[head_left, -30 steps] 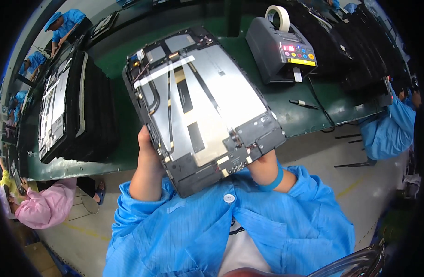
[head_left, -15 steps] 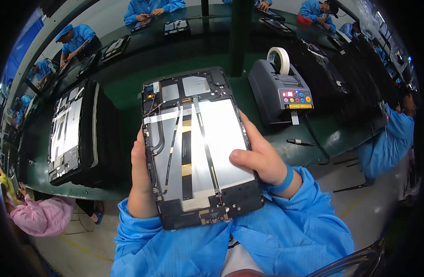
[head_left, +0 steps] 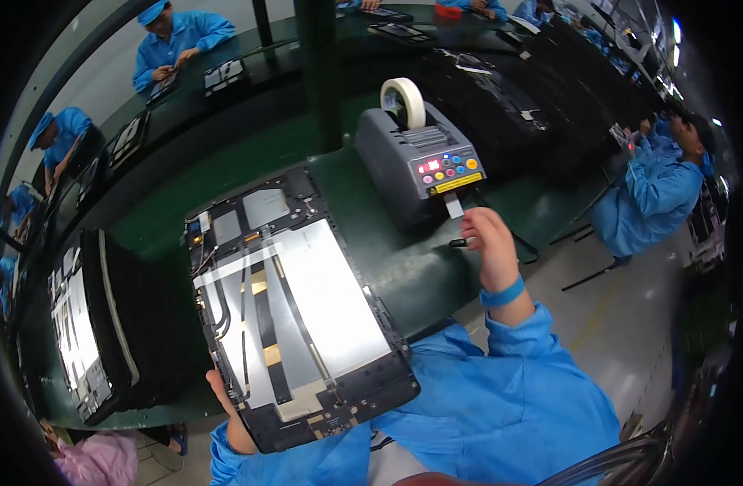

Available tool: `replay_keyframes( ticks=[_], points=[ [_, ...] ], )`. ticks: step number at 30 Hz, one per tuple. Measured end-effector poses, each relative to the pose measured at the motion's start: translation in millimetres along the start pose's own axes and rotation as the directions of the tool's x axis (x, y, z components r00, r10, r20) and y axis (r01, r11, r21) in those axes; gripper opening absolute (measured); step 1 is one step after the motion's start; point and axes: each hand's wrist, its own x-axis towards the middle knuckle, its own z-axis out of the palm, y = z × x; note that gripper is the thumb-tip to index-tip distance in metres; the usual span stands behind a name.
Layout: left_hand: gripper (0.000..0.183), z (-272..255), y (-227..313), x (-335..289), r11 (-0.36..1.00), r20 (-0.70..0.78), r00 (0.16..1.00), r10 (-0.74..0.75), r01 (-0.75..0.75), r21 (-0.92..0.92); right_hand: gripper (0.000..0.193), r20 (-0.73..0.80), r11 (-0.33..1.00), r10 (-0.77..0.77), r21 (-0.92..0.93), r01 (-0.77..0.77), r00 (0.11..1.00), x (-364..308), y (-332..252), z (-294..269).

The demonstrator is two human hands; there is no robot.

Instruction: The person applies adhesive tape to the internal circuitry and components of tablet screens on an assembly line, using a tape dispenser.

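We look across a green-topped bench, its surface catching bright glints toward the near edge. A thick dark-green post rises toward the far edge; to its left, a thinner dark post stands farther back. Beyond the far left corner we see a pale wall. Off the near edge, toward the right, we find a glossy grey floor marked by a faint yellow line, with dark furniture legs just beside the bench. Past the far right corner, white lights glow against deep shadow.
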Motion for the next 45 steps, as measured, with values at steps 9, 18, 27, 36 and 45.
replay_keyframes(
  ticks=[9,18,27,36,45],
  points=[
    [0.078,28,29,13,0.783,0.076,0.86,0.504,-0.492,0.38,0.018,0.111,0.998,-0.03,0.055,0.024,0.993,-14,-32,22],
    [0.028,106,110,17,0.173,0.663,0.703,0.258,-0.708,0.684,0.012,0.845,0.344,-0.525,0.325,0.881,-0.107,-70,-137,115],
    [0.016,89,109,9,0.012,0.68,0.6,0.422,-0.753,0.657,0.031,0.744,0.331,-0.664,0.201,0.922,0.076,-71,-139,124],
    [0.023,70,107,34,-0.002,0.627,0.625,0.465,-0.707,0.707,0.016,0.754,0.354,-0.646,0.157,0.922,0.12,-61,-143,139],
    [0.021,52,97,70,0.084,0.368,0.749,0.551,-0.489,0.868,0.032,0.919,0.534,-0.349,0.034,0.845,0.184,-32,-138,212]
  ],
)
